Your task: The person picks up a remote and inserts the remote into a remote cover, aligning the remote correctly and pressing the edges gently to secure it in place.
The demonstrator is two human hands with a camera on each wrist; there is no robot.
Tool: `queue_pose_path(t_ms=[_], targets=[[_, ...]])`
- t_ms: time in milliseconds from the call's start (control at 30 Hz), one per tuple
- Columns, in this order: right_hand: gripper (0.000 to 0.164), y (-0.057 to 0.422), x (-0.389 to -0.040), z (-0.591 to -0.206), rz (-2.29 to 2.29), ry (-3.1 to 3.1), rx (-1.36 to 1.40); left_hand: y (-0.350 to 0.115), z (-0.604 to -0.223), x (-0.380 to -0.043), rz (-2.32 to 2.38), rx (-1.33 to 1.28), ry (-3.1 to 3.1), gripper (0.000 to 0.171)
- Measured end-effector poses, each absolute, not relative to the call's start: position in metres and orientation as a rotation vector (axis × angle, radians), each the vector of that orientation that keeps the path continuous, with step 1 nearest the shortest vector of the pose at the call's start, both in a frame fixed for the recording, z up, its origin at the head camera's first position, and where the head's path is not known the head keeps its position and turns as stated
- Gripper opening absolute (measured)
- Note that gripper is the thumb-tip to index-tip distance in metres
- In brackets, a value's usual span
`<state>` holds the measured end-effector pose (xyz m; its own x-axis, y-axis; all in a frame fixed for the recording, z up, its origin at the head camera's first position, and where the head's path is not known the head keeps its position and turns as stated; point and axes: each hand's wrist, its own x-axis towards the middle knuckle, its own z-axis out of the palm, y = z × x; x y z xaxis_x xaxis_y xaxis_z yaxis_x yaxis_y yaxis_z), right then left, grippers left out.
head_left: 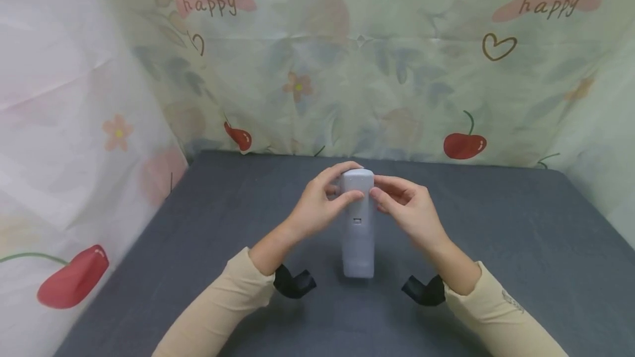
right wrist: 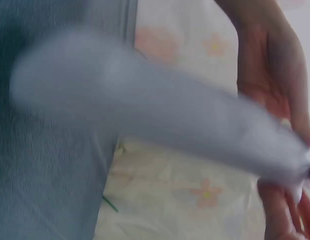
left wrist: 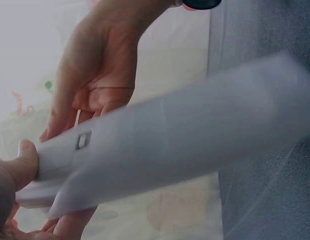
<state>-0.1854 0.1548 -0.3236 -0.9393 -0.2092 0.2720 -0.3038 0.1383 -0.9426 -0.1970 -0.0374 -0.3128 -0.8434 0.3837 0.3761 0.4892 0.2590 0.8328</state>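
A long pale grey plastic device (head_left: 358,247) with rounded edges and a small slot is held between both hands. My left hand (head_left: 319,203) grips its upper left, the thumb across the front and the fingers over the top and behind. On the upper right edge my right hand (head_left: 409,208) pinches with thumb and curled fingers. The left wrist view shows the device (left wrist: 180,130) slanting across, its slot near the held end. Blurred in the right wrist view, the device (right wrist: 144,100) hides part of the hands. Whether its lower end touches the table cannot be told.
Beneath the hands lies a dark grey table (head_left: 238,203). A printed cloth (head_left: 357,70) with cherries, hearts and flowers hangs behind it and along the sides. Black curved pieces, one on the left wrist (head_left: 295,282) and one on the right (head_left: 424,291), stick out inward.
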Motion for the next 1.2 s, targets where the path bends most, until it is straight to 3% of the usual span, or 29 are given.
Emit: queue_pose_path(t_ms=[567, 867, 1100, 1200], targets=[[0.039, 0.167, -0.188, -0.318, 1.67, -2.62, 0.622, -0.049, -0.323, -0.205, -1.909, -1.053, -2.295, 0.04], [0.035, 0.173, -0.193, -0.317, 1.824, -2.635, 0.757, -0.052, -0.325, -0.204, -1.918, -1.065, -2.305, 0.04], [0.008, 0.162, -0.192, -0.33, 1.44, -2.589, 0.725, -0.048, -0.325, -0.204, -1.845, -1.09, -2.363, 0.04], [0.008, 0.158, -0.19, -0.333, 1.201, -2.566, 0.742, -0.048, -0.325, -0.203, -1.831, -1.086, -2.387, 0.041]])
